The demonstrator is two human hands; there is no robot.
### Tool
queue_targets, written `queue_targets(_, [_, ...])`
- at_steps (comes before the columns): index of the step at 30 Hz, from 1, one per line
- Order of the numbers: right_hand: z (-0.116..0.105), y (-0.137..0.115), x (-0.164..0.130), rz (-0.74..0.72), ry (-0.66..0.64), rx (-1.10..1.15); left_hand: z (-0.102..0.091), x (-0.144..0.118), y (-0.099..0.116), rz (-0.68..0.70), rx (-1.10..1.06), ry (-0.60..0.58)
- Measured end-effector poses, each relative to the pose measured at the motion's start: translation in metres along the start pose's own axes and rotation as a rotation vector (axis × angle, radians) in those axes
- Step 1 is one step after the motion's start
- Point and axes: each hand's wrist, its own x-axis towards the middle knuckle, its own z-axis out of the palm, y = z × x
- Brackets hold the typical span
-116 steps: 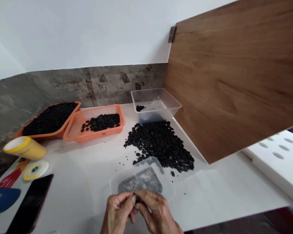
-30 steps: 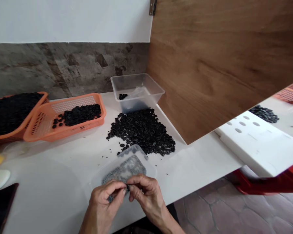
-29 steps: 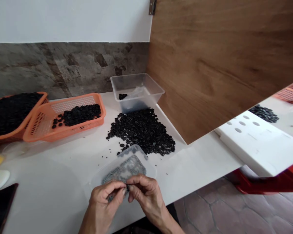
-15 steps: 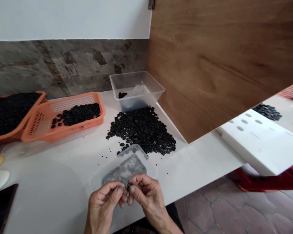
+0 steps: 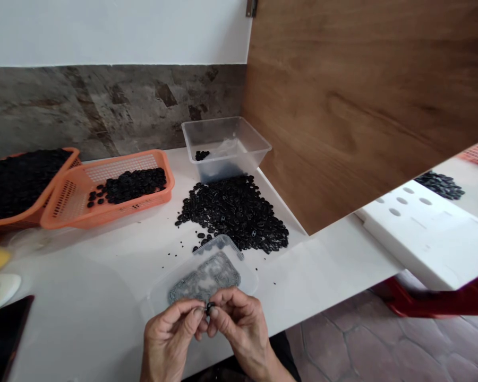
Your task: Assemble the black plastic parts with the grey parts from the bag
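Note:
Between the thumb and finger of my right hand (image 5: 239,318) is a small black plastic piece (image 5: 210,307). My left hand (image 5: 179,323) pinches right beside it, fingertips almost touching the piece; whatever those fingers hold is too small to make out. Just beyond both hands lies a clear plastic tray (image 5: 245,260) with many small grey metal parts (image 5: 207,276) in it. Behind the tray spreads a heap of black oval pieces (image 5: 235,209), some showing two holes.
Orange baskets (image 5: 103,218) with black pieces stand at the left. A clear bin (image 5: 227,124) sits behind the heap. A brown wooden panel (image 5: 362,106) rises at the right, near a white box (image 5: 418,233). A dark flat device (image 5: 8,329) lies front left.
The black piece has turned slightly in my fingertips, and my two hands are a little closer together. The view has shifted slightly.

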Motion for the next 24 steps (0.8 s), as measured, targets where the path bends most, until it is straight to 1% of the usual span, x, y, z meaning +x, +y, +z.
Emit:
queue_targets(3, [0.0, -0.0002, -0.0002, 0.001, 0.011, -0.025, 0.0, -0.0006, 0.0018, 0.023, 0.028, 0.01])
queue_targets(7, [0.0005, -0.0008, 0.0, -0.001, 0.031, -0.078, -0.0002, -0.0009, 0.003, 0.045, 0.081, -0.015])
queue_targets(13, [-0.001, 0.0015, -0.0017, -0.024, 0.051, -0.198, 0.0034, -0.0019, 0.0026, 0.097, 0.092, 0.053])
queue_targets(15, [-0.0017, 0.003, -0.002, -0.02, 0.054, -0.208, 0.0031, -0.0002, 0.0027, 0.132, 0.132, 0.006])
queue_targets(18, [-0.0018, 0.0049, -0.0009, 0.001, 0.046, -0.145, 0.0022, 0.0015, 0.0032, 0.161, 0.171, -0.068])
queue_targets(20, [-0.0012, 0.005, 0.0009, 0.012, 0.036, -0.07, 0.0029, 0.0004, 0.0038, 0.151, 0.129, -0.042])
queue_targets(24, [-0.0001, 0.0026, 0.0051, 0.005, 0.036, 0.037, 0.0046, -0.0021, 0.0043, 0.067, 0.004, 0.043])
